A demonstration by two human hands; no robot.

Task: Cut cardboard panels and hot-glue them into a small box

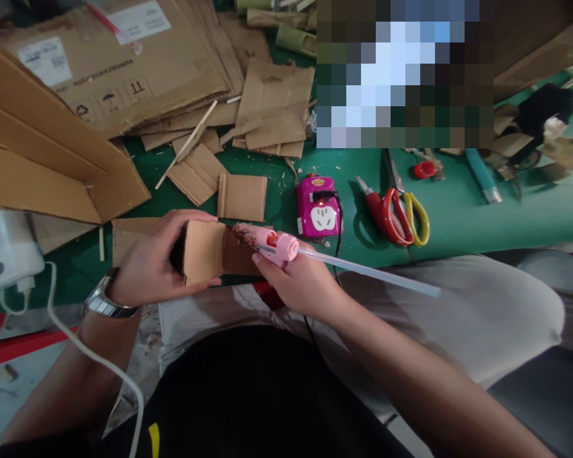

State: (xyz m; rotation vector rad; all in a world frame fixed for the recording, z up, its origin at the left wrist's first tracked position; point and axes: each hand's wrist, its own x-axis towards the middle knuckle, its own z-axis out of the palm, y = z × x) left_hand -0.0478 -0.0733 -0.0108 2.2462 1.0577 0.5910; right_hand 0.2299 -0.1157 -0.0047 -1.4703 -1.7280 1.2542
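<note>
My left hand is closed around a small folded cardboard piece, with the thumb along its near edge and the fingers along the far one. A pink hot glue gun is in my right hand, its stained nozzle pointing left at the piece's right edge. Whether the nozzle touches the cardboard I cannot tell. A long translucent glue stick juts from the back of the gun. Just beyond lies a square cardboard piece on the green table.
A magenta power strip with a black cord stands right of centre. Beyond it lie red-and-yellow scissors, a red-handled craft knife and a red ring. Cardboard scraps and a large flattened carton cover the back left.
</note>
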